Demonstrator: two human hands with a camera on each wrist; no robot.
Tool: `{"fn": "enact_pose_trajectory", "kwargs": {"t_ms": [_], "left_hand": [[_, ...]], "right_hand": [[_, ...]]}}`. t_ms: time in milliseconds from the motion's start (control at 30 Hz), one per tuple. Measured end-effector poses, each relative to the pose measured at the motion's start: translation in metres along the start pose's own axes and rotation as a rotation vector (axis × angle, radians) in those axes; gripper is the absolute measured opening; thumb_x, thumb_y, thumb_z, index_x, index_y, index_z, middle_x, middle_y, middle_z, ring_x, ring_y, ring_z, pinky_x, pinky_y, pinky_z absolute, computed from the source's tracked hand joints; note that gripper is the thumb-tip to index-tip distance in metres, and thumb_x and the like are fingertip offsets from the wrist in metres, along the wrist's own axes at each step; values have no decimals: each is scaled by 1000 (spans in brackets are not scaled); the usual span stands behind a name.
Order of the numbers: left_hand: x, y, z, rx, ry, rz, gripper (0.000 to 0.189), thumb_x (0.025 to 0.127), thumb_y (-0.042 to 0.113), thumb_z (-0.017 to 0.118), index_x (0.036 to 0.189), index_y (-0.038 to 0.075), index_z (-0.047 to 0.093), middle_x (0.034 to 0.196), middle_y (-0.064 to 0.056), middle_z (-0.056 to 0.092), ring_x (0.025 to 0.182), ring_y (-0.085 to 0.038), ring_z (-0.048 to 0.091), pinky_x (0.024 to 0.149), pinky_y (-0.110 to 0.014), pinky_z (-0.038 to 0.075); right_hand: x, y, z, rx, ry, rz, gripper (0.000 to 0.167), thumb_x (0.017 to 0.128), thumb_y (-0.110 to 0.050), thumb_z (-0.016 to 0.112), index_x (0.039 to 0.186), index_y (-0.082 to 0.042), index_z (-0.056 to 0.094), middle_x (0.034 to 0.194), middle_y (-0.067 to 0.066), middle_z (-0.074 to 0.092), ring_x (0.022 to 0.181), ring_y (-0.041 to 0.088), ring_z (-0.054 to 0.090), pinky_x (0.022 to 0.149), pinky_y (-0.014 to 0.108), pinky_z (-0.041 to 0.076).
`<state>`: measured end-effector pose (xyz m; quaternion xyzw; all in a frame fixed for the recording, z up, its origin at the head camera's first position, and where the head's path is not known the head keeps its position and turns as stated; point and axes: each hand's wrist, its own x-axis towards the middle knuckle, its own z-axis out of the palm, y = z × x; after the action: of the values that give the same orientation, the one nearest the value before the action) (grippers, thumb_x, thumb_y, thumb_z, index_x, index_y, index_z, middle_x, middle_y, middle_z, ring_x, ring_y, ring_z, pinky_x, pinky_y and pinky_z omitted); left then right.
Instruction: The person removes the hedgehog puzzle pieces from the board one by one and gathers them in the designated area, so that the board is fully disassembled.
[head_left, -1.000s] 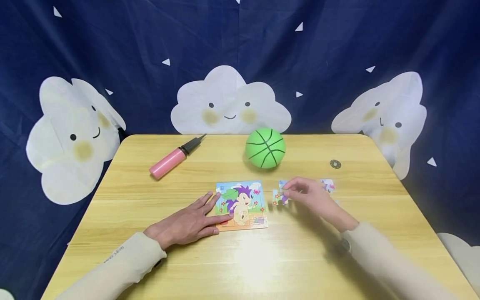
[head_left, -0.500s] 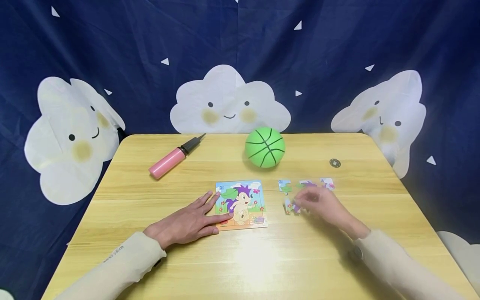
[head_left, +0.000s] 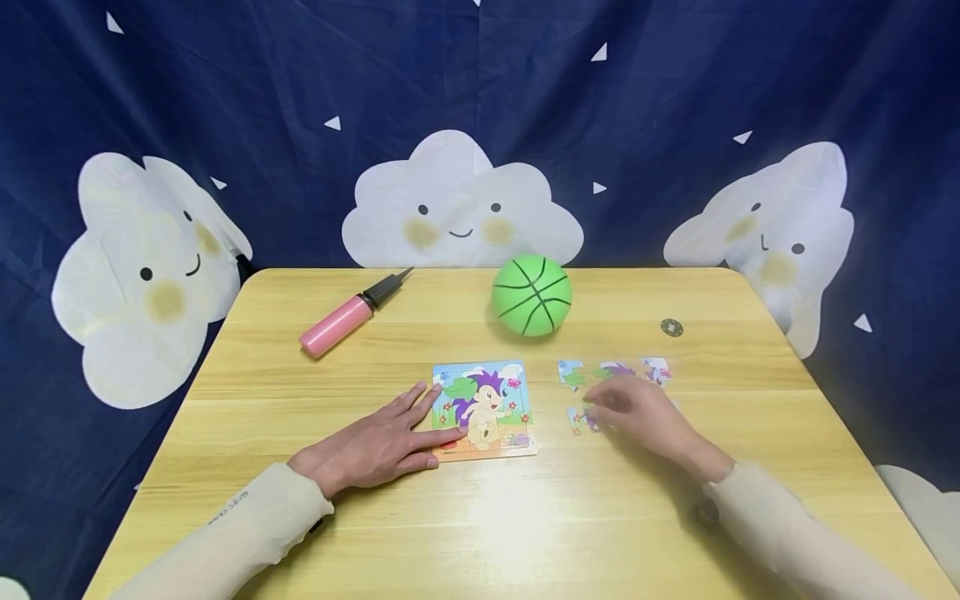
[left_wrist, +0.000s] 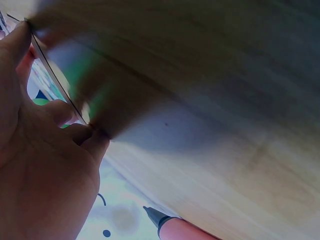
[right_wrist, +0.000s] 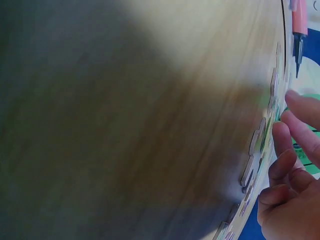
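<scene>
In the head view my left hand lies with spread fingers on the left side of a finished-looking picture puzzle of a purple-haired hedgehog. From the left wrist, its fingertips rest along the board's edge. My right hand hovers low over loose jigsaw pieces, thumb and index finger parted. Just left of those fingertips sits a puzzle piece with red flowers, partly covered; any contact is hard to tell. Behind the hand lie a blue-and-green corner piece, a green-and-purple piece and a butterfly piece.
A green ball marked like a basketball stands at the back of the wooden table. Farther left lies a pink hand pump with a black nozzle. A dark round chip lies at back right. A blue cloud-print curtain hangs behind.
My right hand has drawn back to the right with the flowered piece, which now lies in front of the corner piece as the fingers part. My left hand stays put.
</scene>
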<state>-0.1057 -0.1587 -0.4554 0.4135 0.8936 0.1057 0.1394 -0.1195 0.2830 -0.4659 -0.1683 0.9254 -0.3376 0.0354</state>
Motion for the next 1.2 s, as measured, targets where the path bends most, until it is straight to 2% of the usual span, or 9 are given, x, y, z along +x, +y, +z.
{"fn": "enact_pose_trajectory", "kwargs": {"t_ms": [167,600,767,933,1200], "left_hand": [[0,0,1,-1,4,1,51,116,46,49,167,41,45,181,-23,20,167,-48,22,129,-62,36],[1,1,3,4,2,-10,51,116,47,50,167,42,44,182,-22,16,168,-46,16,131,-60,33],[1,0,3,2,11,0,51,116,46,50,166,41,45,181,-24,18,167,-48,18,130,-62,34],[0,0,3,-1,14,7,50,116,44,50,166,39,46,180,-26,19,166,-50,19,130,-63,34],[0,1,1,5,5,0,51,116,44,50,167,40,45,180,-25,20,166,-50,21,129,-62,36]], "right_hand": [[-1,0,2,-43,-20,-13,16,97,-22,84,113,-18,83,110,-6,78,103,14,64,91,36,54],[1,1,7,-63,-26,6,8,97,-24,84,105,-24,81,108,-9,76,103,14,65,95,41,54],[1,2,7,-63,-32,22,8,97,-24,84,104,-26,81,107,-10,76,102,12,65,94,38,53],[1,2,6,-61,-33,11,7,97,-27,84,104,-26,81,107,-9,75,100,12,63,89,35,52],[7,-6,5,-62,-1,-11,11,94,-31,88,104,-29,82,103,-17,75,104,10,64,94,39,53]]}}
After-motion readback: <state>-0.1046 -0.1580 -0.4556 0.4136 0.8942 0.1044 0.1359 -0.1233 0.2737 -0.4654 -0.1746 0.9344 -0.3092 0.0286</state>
